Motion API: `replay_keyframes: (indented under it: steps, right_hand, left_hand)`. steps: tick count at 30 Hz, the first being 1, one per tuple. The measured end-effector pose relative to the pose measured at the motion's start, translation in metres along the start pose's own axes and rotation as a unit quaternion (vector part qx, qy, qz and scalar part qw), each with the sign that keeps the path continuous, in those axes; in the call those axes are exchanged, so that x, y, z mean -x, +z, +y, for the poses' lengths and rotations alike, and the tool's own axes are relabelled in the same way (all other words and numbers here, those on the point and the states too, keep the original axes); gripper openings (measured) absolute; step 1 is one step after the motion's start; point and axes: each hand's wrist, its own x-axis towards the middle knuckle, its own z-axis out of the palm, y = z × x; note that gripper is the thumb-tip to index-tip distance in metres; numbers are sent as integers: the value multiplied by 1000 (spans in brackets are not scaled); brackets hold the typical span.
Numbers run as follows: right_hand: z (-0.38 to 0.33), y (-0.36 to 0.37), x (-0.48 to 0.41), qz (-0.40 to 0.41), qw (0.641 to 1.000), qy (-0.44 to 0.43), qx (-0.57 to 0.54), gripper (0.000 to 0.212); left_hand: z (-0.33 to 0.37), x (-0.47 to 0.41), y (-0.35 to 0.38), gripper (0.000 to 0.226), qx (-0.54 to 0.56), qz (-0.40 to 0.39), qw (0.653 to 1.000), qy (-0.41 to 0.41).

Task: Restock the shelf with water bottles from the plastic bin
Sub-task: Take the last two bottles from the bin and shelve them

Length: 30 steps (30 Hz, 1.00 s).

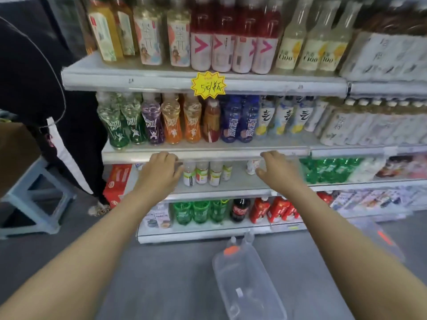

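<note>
My left hand (161,169) reaches to the third shelf (231,183), its fingers loosely bent beside a row of small pale bottles (203,173); I see nothing held in it. My right hand (275,167) hovers at the same shelf with fingers spread and empty, just right of a small white bottle (251,167). The clear plastic bin (265,303) lies on the grey floor below, between my forearms. Two clear water bottles with an orange label (233,247) show at its far end, and a small white object lies inside it.
The shelf above holds coloured drink bottles (175,125) behind a yellow price tag (208,85). Green bottles (328,169) fill the third shelf's right. A person in dark clothes (46,88) stands left by a blue stool (39,195). A red carton (116,183) leans at the shelf's end.
</note>
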Motion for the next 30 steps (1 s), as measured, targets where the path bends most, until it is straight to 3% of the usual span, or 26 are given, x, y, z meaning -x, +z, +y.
replay_keyframes:
  steps: [5,10,14,18,22,30]
  right_hand:
    - [58,76,-1,-54,998,35,0,50]
    - [114,157,-10,-110,992,61,-27,37]
    - [150,224,-14,-177,982,53,-34,49]
    - [174,297,-13,-232,969,64,-47,45]
    - [193,368,-15,-272,951,110,-94,54]
    - [219,533,-35,-287,931,171,-145,56]
  left_hand:
    - [31,-2,87,35,60,-57,996,-30]
    - [70,-6,178,29,104,-98,987,-72]
    - [86,-11,246,28,137,-122,976,-119]
    - [86,-13,323,29,153,-157,963,-157]
    - [80,-7,398,27,185,-202,943,-191]
    - [51,-24,569,32,195,-280,920,-193]
